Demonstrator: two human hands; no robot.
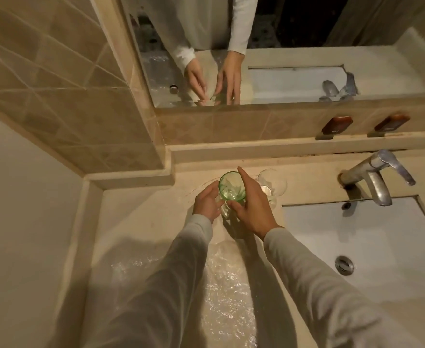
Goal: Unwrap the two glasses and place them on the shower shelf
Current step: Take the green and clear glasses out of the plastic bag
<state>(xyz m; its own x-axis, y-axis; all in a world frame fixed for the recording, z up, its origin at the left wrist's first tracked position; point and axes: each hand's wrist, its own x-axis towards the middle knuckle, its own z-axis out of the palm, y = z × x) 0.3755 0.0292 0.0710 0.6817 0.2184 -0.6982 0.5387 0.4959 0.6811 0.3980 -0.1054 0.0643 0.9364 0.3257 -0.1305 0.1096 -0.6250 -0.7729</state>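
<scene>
Two glasses stood on the beige stone counter (136, 222), close to the back ledge and to the left of the basin. One was a green-tinted clear glass tumbler (232, 186), upright with its mouth open toward the camera; the other was a colourless clear glass (273, 185) just to its right, nearest the tap. Both hands were at the green one. The left hand (207, 203) curled against its left side, fingers touching the wall of the glass, its grip partly closed around it. The right hand (253, 209) pressed flat along the right side, fingers straight and pointing toward the wall, thumb tucked under near the base, so that the tumbler was clasped between the two palms. The right hand also lay between the two glasses and covered part of the colourless one.

One sheet of clear bubble wrap (221, 292) lay spread on the counter nearer the camera, beneath both pale long sleeves.

One white rectangular basin (382, 247) sat to the right, with one chrome tap (374, 174) behind it. Two small brown blocks (337, 124) rested on the ledge below one wall mirror (306, 33), which reflected the hands.
</scene>
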